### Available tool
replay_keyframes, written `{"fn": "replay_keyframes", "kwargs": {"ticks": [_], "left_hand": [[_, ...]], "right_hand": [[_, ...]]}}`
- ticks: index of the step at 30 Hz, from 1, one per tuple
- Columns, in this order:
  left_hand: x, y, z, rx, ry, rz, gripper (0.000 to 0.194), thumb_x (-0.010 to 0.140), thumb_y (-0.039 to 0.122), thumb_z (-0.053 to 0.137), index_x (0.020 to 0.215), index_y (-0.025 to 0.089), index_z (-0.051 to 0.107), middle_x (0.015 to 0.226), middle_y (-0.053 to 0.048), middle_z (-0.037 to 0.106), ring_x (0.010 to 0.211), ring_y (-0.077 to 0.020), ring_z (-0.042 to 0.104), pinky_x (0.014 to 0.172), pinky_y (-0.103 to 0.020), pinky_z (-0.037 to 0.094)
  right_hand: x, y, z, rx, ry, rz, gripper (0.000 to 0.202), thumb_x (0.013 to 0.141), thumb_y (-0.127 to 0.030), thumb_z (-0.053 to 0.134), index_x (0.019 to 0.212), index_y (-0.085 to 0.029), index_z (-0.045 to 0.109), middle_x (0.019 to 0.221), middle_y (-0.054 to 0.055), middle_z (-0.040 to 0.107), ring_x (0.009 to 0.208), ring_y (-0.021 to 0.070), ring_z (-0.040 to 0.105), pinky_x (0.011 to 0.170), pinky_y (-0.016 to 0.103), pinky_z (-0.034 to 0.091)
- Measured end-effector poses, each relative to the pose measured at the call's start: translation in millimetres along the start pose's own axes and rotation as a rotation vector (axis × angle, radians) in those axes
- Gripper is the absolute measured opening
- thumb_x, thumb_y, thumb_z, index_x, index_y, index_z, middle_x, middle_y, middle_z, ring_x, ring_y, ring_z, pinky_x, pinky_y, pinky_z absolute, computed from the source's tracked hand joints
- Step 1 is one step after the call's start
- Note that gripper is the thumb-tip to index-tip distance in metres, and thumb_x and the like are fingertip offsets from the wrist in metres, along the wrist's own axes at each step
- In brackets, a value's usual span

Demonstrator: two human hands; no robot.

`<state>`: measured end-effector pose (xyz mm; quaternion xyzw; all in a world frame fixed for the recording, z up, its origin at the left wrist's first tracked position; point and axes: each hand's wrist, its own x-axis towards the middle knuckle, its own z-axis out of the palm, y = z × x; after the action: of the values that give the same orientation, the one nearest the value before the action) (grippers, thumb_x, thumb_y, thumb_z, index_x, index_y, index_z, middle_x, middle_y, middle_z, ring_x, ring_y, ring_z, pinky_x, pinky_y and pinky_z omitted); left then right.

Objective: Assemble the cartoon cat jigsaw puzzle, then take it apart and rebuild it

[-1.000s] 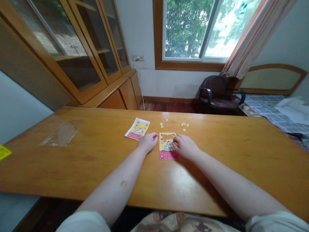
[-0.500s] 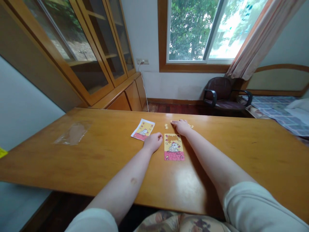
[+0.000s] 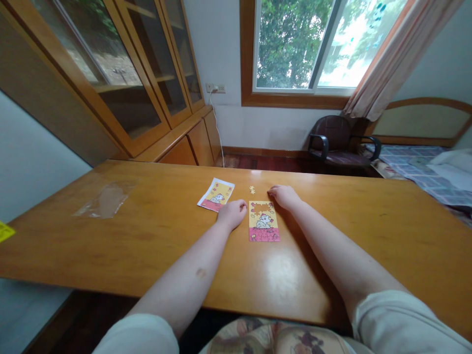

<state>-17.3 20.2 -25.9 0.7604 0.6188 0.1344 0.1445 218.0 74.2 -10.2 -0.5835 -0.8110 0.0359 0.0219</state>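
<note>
A jigsaw puzzle [image 3: 264, 234] lies flat on the wooden table, with a white cartoon animal on yellow and pink and a gap near its top. Beside its left edge rests my left hand [image 3: 232, 215], fingers curled closed; whatever they may hold is hidden. Just beyond the top right corner, my right hand [image 3: 284, 196] has its fingers bent together on a puzzle piece, mostly hidden by the fingertips. Several loose puzzle pieces [image 3: 252, 190] lie above the puzzle. A printed picture card [image 3: 217, 191] with the same design lies behind my left hand.
A crumpled clear plastic bag [image 3: 106, 199] lies on the left part of the table [image 3: 165, 236]. Past the far edge stand a brown armchair [image 3: 334, 140], a bed [image 3: 416, 162] and a glass-fronted cabinet [image 3: 158, 88]. A yellow object [image 3: 5, 232] shows at the left edge.
My right hand has drawn back to the right and its outstretched finger has bent in. The piece under that fingertip has left its spot. My left hand has stayed in place.
</note>
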Motion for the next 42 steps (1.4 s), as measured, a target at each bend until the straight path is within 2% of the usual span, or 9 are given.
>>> {"fn": "replay_keyframes", "kwargs": {"ticks": [5,13,17,22,24,28,32,37,42], "left_hand": [[1,-1,1.3,-0.01,0.005,-0.001,0.024,0.086,0.032,0.043,0.093,0.029,0.066,0.092,0.0,0.072,0.086,-0.0204,0.063,0.067,-0.028,0.042],[1,-2,2.3,-0.013,-0.002,-0.002,0.024,0.087,0.032,0.043,0.093,0.029,0.065,0.092,0.0,0.071,0.086,-0.0205,0.063,0.067,-0.028,0.042],[1,-2,2.2,-0.02,-0.005,-0.006,0.023,0.087,0.032,0.043,0.093,0.028,0.066,0.091,0.0,0.071,0.085,-0.0203,0.063,0.067,-0.028,0.043],[1,-2,1.1,-0.032,-0.004,-0.004,0.024,0.087,0.032,0.043,0.092,0.028,0.066,0.09,-0.001,0.071,0.082,-0.0195,0.062,0.065,-0.027,0.041],[0,-1,0.4,-0.035,-0.003,-0.003,0.024,0.086,0.031,0.043,0.092,0.028,0.066,0.089,-0.001,0.071,0.082,-0.0192,0.062,0.065,-0.027,0.041],[0,-1,-0.6,-0.039,-0.001,-0.01,0.023,0.086,0.03,0.044,0.093,0.027,0.066,0.09,-0.001,0.071,0.082,-0.0186,0.062,0.065,-0.026,0.041],[-1,-2,-1.0,-0.055,0.001,-0.016,0.022,0.085,0.031,0.046,0.091,0.028,0.067,0.089,0.0,0.071,0.081,-0.0185,0.062,0.064,-0.026,0.041],[-1,-2,-3.0,-0.092,0.0,-0.029,0.023,0.085,0.03,0.046,0.093,0.028,0.067,0.091,0.0,0.071,0.083,-0.0183,0.063,0.065,-0.026,0.042],[-2,-2,-3.2,-0.093,-0.009,-0.031,0.024,0.086,0.031,0.046,0.095,0.028,0.067,0.091,0.0,0.071,0.083,-0.0187,0.062,0.067,-0.027,0.043]], "right_hand": [[-2,5,5,0.051,-0.009,0.064,0.026,0.09,-0.025,0.05,0.102,-0.022,0.073,0.109,0.008,0.069,0.096,0.0194,0.063,0.082,0.024,0.043],[-16,5,7,0.149,0.028,0.171,0.015,0.083,-0.024,0.061,0.092,-0.018,0.072,0.097,0.01,0.07,0.089,0.0199,0.063,0.076,0.027,0.044],[-33,-4,6,0.437,0.049,0.178,0.011,0.08,-0.022,0.063,0.086,-0.019,0.072,0.087,0.004,0.072,0.08,0.0162,0.063,0.07,0.024,0.045],[-57,-26,12,0.737,-0.069,0.12,0.009,0.076,-0.021,0.065,0.08,-0.019,0.074,0.074,0.002,0.072,0.069,0.015,0.063,0.065,0.023,0.046],[-62,-32,13,0.718,-0.079,0.115,0.01,0.077,-0.024,0.065,0.08,-0.02,0.074,0.072,0.001,0.071,0.068,0.0147,0.063,0.064,0.023,0.046],[-66,-39,12,0.552,-0.014,0.067,0.01,0.077,-0.024,0.066,0.08,-0.022,0.075,0.082,0.002,0.07,0.074,0.0147,0.061,0.068,0.023,0.044],[-68,-40,10,0.48,0.023,0.036,0.01,0.079,-0.024,0.064,0.079,-0.022,0.074,0.086,0.003,0.068,0.076,0.014,0.06,0.07,0.023,0.043],[-71,-25,7,0.42,0.131,-0.017,0.019,0.087,-0.027,0.055,0.091,-0.021,0.072,0.09,0.004,0.069,0.083,0.0154,0.061,0.074,0.024,0.044],[-68,-10,10,0.321,0.17,-0.093,0.022,0.089,-0.026,0.051,0.094,-0.02,0.072,0.089,0.005,0.07,0.081,0.0161,0.062,0.078,0.026,0.044]]}}
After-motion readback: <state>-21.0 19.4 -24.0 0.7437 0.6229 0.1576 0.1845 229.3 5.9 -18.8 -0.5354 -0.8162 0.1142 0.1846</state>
